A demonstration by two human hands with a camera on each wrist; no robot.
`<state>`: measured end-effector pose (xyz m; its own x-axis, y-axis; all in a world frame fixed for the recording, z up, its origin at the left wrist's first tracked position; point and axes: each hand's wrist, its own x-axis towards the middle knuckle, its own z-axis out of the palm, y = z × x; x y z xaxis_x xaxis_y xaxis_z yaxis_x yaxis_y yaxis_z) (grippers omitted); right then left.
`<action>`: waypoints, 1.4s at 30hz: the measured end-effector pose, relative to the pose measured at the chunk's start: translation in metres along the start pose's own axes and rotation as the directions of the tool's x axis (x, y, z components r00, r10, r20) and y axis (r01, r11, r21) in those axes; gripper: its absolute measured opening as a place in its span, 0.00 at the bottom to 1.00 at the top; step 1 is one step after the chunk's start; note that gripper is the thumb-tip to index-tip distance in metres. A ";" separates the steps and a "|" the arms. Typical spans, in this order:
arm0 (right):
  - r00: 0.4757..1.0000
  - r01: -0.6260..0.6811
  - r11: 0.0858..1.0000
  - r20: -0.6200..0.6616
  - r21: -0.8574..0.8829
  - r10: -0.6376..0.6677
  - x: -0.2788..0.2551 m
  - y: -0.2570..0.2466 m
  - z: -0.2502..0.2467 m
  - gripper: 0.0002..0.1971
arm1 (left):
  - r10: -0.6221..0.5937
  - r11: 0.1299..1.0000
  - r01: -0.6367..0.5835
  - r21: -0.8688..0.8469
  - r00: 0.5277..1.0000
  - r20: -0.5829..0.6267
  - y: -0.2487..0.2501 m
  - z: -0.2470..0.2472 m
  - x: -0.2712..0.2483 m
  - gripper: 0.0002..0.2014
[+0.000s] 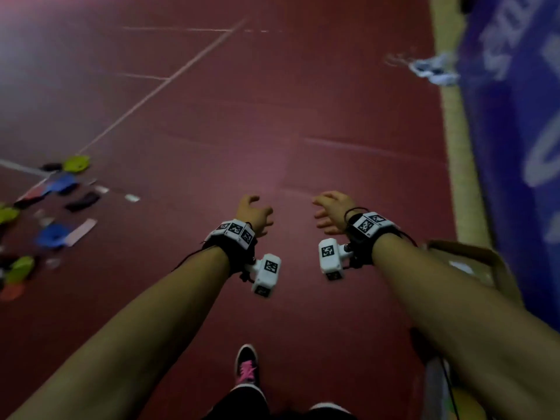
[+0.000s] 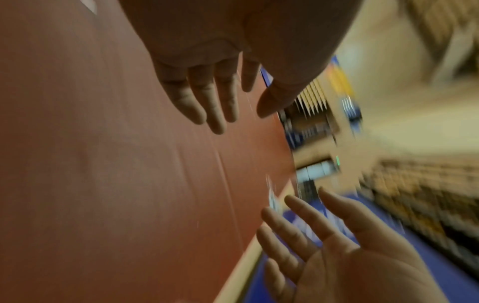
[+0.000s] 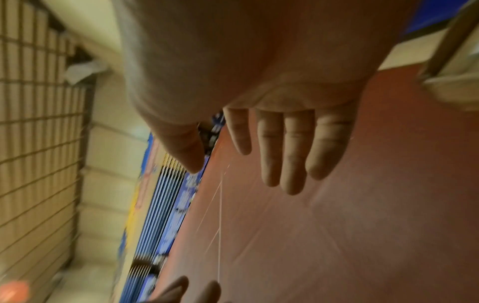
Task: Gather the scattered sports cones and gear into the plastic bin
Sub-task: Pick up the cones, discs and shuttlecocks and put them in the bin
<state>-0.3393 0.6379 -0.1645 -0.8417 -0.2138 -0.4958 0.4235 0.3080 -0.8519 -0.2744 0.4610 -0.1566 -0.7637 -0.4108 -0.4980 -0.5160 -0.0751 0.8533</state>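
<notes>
Flat disc cones lie scattered on the red floor at the far left of the head view: a green cone point(image 1: 77, 163), a blue cone point(image 1: 53, 234), an orange cone point(image 1: 12, 291) and several more, mixed with black gear pieces point(image 1: 83, 201) and a pale strip point(image 1: 81, 231). The plastic bin point(image 1: 472, 256), tan-rimmed, stands by my right forearm; its corner point(image 3: 445, 67) also shows in the right wrist view. My left hand point(image 1: 254, 213) and right hand point(image 1: 330, 213) hang in front of me above bare floor, far from the cones. Both are empty with relaxed fingers point(image 2: 215, 106) point(image 3: 282, 160).
A blue banner point(image 1: 515, 131) runs along the right edge behind a tan strip of floor. A pale crumpled cloth point(image 1: 433, 69) lies at its foot further ahead. My black and pink shoe point(image 1: 247, 368) is below my arms. White court lines point(image 1: 157, 86) cross the floor.
</notes>
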 end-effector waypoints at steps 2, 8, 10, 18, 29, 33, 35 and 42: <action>0.994 0.036 0.998 0.106 -0.053 -0.030 0.009 -0.028 0.065 0.17 | 0.003 0.996 -0.012 -0.086 0.995 -0.104 -0.004 -0.063 0.010 0.24; 0.922 0.152 0.971 0.380 -0.183 -0.072 0.016 -0.093 0.299 0.18 | -0.035 0.966 -0.065 -0.252 0.926 -0.376 -0.038 -0.267 0.045 0.22; 0.888 0.192 0.960 0.454 -0.206 -0.080 0.013 -0.111 0.380 0.16 | -0.052 0.958 -0.075 -0.275 0.902 -0.428 -0.047 -0.340 0.053 0.22; 0.755 0.250 0.939 0.654 -0.235 -0.038 -0.009 -0.165 0.685 0.19 | -0.156 0.909 -0.147 -0.389 0.746 -0.647 -0.085 -0.639 0.052 0.16; 0.590 0.231 0.929 0.801 -0.291 0.104 -0.011 -0.191 1.022 0.18 | -0.406 0.769 -0.248 -0.590 0.523 -0.749 -0.167 -0.920 0.078 0.20; 0.505 0.260 0.914 0.851 -0.310 0.145 -0.010 -0.222 1.171 0.11 | -0.452 0.758 -0.290 -0.584 0.413 -0.791 -0.176 -1.046 0.086 0.20; 0.456 0.275 0.907 0.874 -0.319 0.169 -0.018 -0.239 1.239 0.14 | -0.469 0.762 -0.300 -0.573 0.354 -0.809 -0.176 -1.103 0.080 0.20; 0.286 0.450 0.815 0.924 -0.364 0.255 -0.076 -0.261 1.449 0.11 | -0.566 0.736 -0.334 -0.588 0.173 -0.806 -0.208 -1.277 0.053 0.19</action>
<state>0.0993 -0.7693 -0.1486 0.1762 -0.8391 -0.5147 -0.1559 0.4925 -0.8562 0.2876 -0.7052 -0.1625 0.4721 -0.7614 -0.4443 0.1038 -0.4525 0.8857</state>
